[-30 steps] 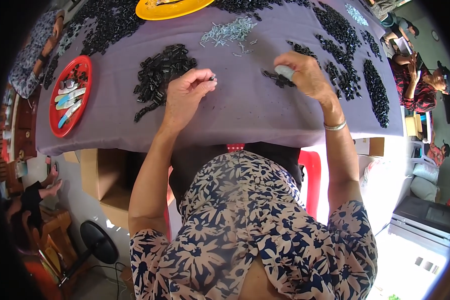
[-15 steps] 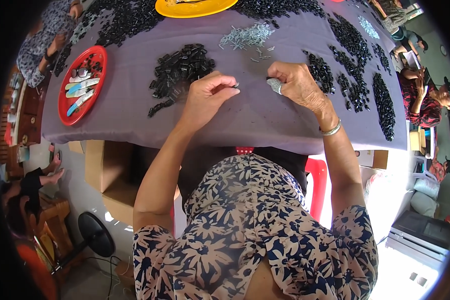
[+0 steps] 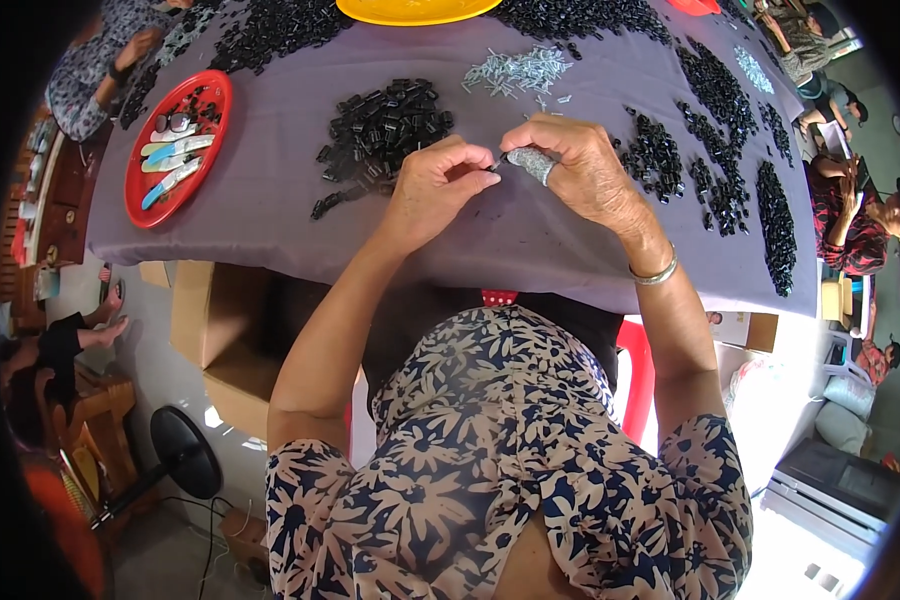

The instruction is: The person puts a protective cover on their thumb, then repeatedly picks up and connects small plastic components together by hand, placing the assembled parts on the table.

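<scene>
My left hand (image 3: pixel 435 192) and my right hand (image 3: pixel 588 178) meet fingertip to fingertip above the purple-grey cloth. Thumb and forefinger of the left pinch something tiny, mostly covered by the fingertips. In the closed right fingers is a small black piece, only its dark edge showing; a grey wrap (image 3: pixel 532 163) covers one of that hand's digits. Just beyond the left hand lies a heap of glossy black pieces (image 3: pixel 385 125). Thin silvery pins (image 3: pixel 515 72) are scattered beyond both hands. More small black pieces (image 3: pixel 655 155) lie in clusters to the right of my right hand.
On the left, a red tray (image 3: pixel 130 180) carries blue-and-white handled tools and dark bits. A yellow plate (image 3: pixel 420 14) stands at the far edge, among wide spreads of black pieces. Other people sit at both sides. Under the table's near edge is an open cardboard box (image 3: pixel 195 315).
My right hand has moved left, so its fingertips now meet those of my left hand. The view has shifted slightly, and the table's contents appear a little further right.
</scene>
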{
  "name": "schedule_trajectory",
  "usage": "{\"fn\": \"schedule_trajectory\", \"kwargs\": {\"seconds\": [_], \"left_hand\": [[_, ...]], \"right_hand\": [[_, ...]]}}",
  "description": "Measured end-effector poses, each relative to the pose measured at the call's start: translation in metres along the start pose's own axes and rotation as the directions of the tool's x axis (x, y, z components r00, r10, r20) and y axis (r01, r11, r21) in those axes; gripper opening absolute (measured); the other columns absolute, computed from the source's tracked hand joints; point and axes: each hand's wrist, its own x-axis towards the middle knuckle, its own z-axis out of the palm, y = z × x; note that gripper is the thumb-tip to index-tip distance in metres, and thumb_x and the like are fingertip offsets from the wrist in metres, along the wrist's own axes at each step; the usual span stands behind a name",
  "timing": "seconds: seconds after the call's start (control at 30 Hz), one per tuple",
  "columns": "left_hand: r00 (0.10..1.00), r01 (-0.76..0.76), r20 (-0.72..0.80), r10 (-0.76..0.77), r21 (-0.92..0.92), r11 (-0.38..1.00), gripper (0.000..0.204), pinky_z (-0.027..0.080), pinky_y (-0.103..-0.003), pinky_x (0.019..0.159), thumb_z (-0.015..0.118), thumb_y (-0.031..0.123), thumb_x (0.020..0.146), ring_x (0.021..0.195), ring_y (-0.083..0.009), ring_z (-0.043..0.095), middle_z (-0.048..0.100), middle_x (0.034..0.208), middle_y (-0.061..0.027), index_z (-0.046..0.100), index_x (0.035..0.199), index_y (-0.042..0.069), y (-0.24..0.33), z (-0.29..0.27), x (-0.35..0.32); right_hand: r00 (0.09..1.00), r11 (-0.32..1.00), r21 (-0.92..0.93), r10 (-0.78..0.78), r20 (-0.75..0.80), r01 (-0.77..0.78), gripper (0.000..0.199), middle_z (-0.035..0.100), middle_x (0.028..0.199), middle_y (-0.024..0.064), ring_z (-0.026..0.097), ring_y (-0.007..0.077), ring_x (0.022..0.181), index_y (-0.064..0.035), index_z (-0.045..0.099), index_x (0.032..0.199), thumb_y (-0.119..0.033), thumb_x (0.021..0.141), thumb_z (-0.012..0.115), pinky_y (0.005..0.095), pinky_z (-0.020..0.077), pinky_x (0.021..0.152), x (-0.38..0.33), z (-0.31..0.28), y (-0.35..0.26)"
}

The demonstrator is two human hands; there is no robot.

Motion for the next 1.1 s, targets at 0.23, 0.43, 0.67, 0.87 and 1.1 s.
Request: {"fn": "schedule_trajectory", "kwargs": {"seconds": [0.23,0.43,0.67,0.87,1.1], "left_hand": [[1.000,-0.019,-0.007,0.019,0.005,1.000,0.012,0.046,-0.024,0.067,0.072,0.000,0.080,0.072,-0.0075,0.054,0.059,0.081,-0.0013,0.064,0.089,-0.002,-0.003,0.000,0.001],[1.000,0.014,-0.024,-0.017,-0.107,0.994,0.015,0.047,-0.022,0.069,0.072,-0.001,0.081,0.074,-0.0052,0.054,0.059,0.082,0.0010,0.062,0.091,0.000,-0.009,0.003,0.002],[0.998,-0.031,-0.068,0.019,-0.178,0.983,0.031,0.049,-0.022,0.067,0.073,-0.003,0.079,0.073,-0.0045,0.056,0.061,0.081,0.0008,0.049,0.098,0.005,-0.009,0.004,0.001],[0.997,-0.027,-0.069,0.021,-0.085,0.996,0.034,0.050,-0.024,0.065,0.075,-0.001,0.078,0.071,-0.0068,0.058,0.063,0.077,-0.0024,0.049,0.098,0.005,-0.009,0.009,0.001],[0.996,-0.060,0.085,0.041,0.244,0.968,0.031,0.050,-0.024,0.070,0.075,-0.002,0.076,0.076,-0.0078,0.059,0.062,0.084,-0.0025,0.053,0.099,0.003,0.007,0.011,-0.005]], "right_hand": [[1.000,0.998,-0.051,-0.021,0.004,0.022,0.031,0.068,0.086,0.0099,0.066,0.0274,0.079,-0.0026,0.066,0.097,0.015,0.074,0.058,0.0342,0.0525,0.071,0.003,0.007,-0.004],[0.994,0.992,-0.073,-0.102,-0.041,0.099,0.027,0.066,0.083,0.0106,0.064,0.0300,0.076,-0.0033,0.067,0.094,0.012,0.073,0.062,0.0370,0.0501,0.065,0.005,0.012,-0.003],[0.999,1.000,-0.030,-0.008,0.033,0.009,0.036,0.067,0.084,0.0100,0.065,0.0257,0.076,-0.0044,0.067,0.095,0.018,0.070,0.054,0.0328,0.0493,0.065,0.011,0.010,-0.009],[0.991,0.999,-0.039,0.013,0.134,-0.007,0.032,0.067,0.083,0.0085,0.063,0.0235,0.072,-0.0050,0.069,0.093,0.016,0.071,0.056,0.0305,0.0483,0.063,0.016,0.005,-0.008],[0.991,0.986,0.106,0.120,0.061,-0.126,0.012,0.067,0.079,0.0075,0.063,0.0188,0.069,-0.0041,0.068,0.087,0.001,0.077,0.071,0.0306,0.0488,0.062,-0.018,0.022,-0.002]]}}
